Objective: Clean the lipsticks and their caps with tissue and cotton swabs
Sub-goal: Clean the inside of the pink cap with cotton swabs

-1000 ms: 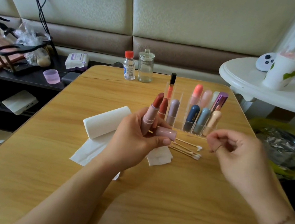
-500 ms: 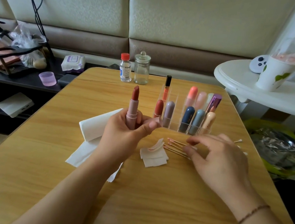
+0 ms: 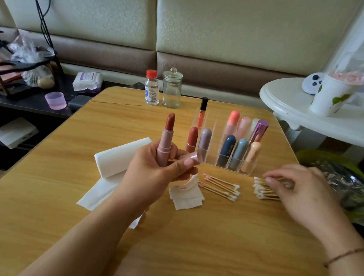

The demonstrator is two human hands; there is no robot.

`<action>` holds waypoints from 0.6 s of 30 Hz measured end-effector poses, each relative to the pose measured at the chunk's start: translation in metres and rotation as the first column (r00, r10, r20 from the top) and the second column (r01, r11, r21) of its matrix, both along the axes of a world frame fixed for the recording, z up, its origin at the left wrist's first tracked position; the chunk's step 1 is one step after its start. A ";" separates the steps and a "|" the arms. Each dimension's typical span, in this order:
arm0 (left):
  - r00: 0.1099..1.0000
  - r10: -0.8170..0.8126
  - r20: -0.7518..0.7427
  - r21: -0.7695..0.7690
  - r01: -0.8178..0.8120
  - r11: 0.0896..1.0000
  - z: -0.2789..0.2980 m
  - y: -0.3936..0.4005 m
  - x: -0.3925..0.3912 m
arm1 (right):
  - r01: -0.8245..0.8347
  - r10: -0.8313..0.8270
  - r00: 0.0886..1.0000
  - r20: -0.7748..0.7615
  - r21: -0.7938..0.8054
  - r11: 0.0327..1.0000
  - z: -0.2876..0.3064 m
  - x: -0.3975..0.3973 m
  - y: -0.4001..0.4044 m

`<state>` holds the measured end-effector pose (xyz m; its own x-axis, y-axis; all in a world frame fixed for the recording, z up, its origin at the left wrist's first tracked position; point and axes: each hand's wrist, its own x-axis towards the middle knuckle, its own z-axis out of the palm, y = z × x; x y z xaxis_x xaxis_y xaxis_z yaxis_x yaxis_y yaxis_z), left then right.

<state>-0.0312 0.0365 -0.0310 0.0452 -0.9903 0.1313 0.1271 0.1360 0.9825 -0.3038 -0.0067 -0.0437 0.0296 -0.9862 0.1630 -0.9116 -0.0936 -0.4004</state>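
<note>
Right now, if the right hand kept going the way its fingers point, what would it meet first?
The right hand points left; its fingertips already touch the clean cotton swabs. Beyond them, probably the used swabs.

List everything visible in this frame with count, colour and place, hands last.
open lipstick: 1, pink, upright in left hand
cap: 1, pink, in left hand
organiser: 1, clear, table centre, holding capped lipsticks
used swabs: several, pink-stained, below organiser
clean swabs: pile, white, under right hand
tissue: white, table left
small bottle: 1, red-capped, far edge
glass jar: 1, clear, beside bottle
left hand: grips lipstick
right hand: touches clean swabs
</note>
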 end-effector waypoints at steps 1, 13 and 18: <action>1.000 -0.007 -0.001 -0.003 0.007 1.000 0.000 0.000 0.000 | -0.005 0.005 1.000 -0.008 0.004 1.000 0.001 0.000 0.000; 0.995 -0.057 0.082 -0.023 0.059 0.998 -0.001 0.001 0.001 | -0.083 0.078 0.994 -0.080 -0.065 0.994 0.001 0.008 0.005; 0.997 -0.046 0.060 -0.013 0.047 0.999 -0.001 0.001 0.003 | -0.155 0.164 0.986 0.013 -0.261 0.953 -0.005 0.010 0.003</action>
